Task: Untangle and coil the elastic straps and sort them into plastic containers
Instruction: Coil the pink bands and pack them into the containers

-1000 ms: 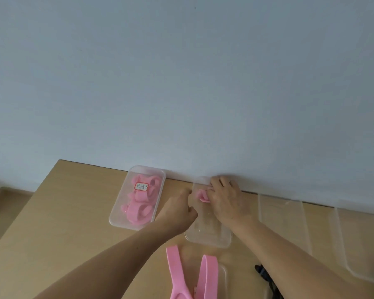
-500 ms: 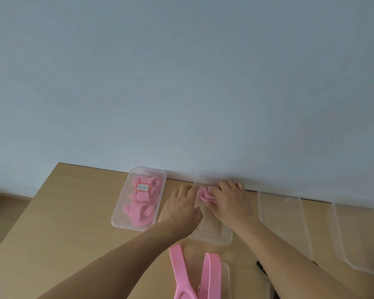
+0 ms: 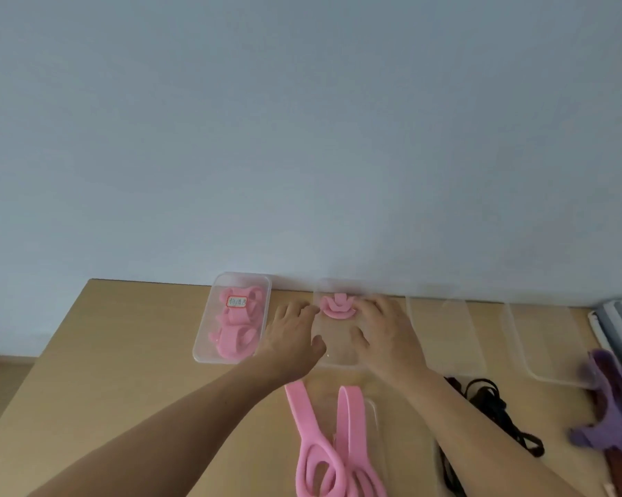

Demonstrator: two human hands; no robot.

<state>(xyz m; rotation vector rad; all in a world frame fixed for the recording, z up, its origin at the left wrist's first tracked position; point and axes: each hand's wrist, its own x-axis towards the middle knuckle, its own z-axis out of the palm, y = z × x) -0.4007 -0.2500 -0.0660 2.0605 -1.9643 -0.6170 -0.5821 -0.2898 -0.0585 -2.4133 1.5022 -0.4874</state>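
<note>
Pink coiled strap (image 3: 338, 305) sat at the far end of the middle clear container (image 3: 336, 349), close to the wall (image 3: 302, 138). Left hand (image 3: 291, 335) was at the container's left side, fingers loosely bent, tips by the coil's left edge; couldn't tell if they actually touched it. Thumb lay in over the container floor. Right hand (image 3: 384, 331) mirrored it on the right: fingers fairly straight, tips against the coil's right edge, thumb also over the floor. Neither hand gripped anything.

Left of that, just beside it: another clear container (image 3: 209, 317) full of coiled pink straps (image 3: 236, 335), with a red-bordered white label (image 3: 237, 301) on top; text not readable. Right of the middle one: two empty clear containers (image 3: 442, 335) (image 3: 549, 346) in the same row along the wall.

Nearer the camera, between the forearms: two loose pink straps (image 3: 323, 443), long, looped at the near end, partly lying over a clear tray (image 3: 372, 425). Black straps (image 3: 488, 399) tangled on the right of the right forearm. Purple straps (image 3: 610, 407) heaped at the far right edge. All on a light wood table (image 3: 105, 371).
</note>
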